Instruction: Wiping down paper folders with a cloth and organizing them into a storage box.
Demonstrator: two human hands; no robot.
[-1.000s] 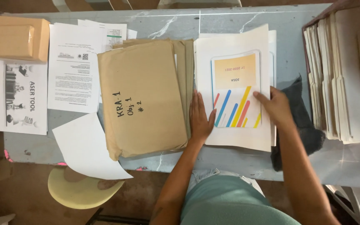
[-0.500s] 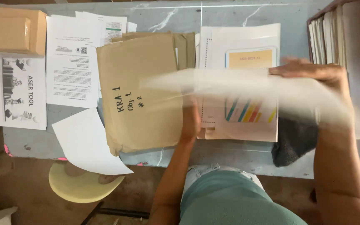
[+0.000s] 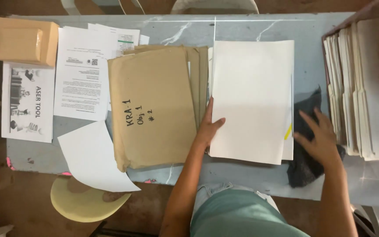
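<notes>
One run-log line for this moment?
left hand: on white sheet stack | right hand: open, over dark cloth

The table [image 3: 251, 28] is grey with white marble veins. A plain white sheet [image 3: 251, 101] shows a yellow streak at its right edge. Left of it the envelopes [image 3: 154, 109] are brown with black handwriting. The cloth [image 3: 305, 162] is dark. Far left, the box [image 3: 25, 41] is tan; near left, the stool [image 3: 84, 204] is pale yellow.

A tan box [image 3: 25, 40] sits far left of the brown envelope [image 3: 152, 107], which is rectangular and hand-marked in black. Below the box lies a white leaflet [image 3: 27, 102] with black pictures. Between them lies a white printed sheet [image 3: 83, 72].
</notes>
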